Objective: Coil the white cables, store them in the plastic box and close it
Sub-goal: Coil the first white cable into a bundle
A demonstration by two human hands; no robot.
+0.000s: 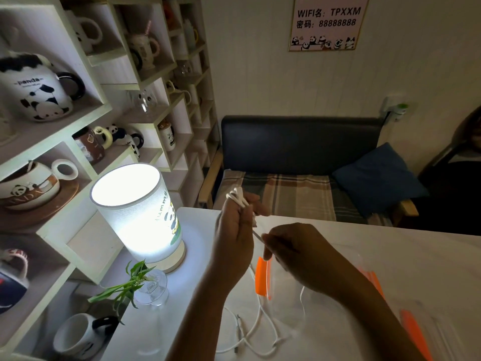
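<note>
1. The left hand (235, 230) is gripping a small bundle of white cable loops (235, 198) above the far part of the bench (390, 246); the loops are sticking up past its fingers, so a coil is part-made.
2. The right hand (294, 252) is pinching the running length of the same cable (256, 234) just beside the left hand, fingers narrowed around it; I judge it is feeding slack for the next wrap.
3. The loose remainder of the white cables (256, 332) is lying tangled on the bench toward the near edge, with at least one connector end showing; how many separate cables there are I cannot tell.
4. The clear plastic box (286, 290) with its orange latch (261, 277) is standing on the bench under the right forearm; it is looking open, and whether anything is inside it is unclear.
5. What seems to be the lid (416, 332), with orange clips, is lying toward the right edge.
6. Judged progress: early; coiling is under way, storing and closing are not yet done.
</note>
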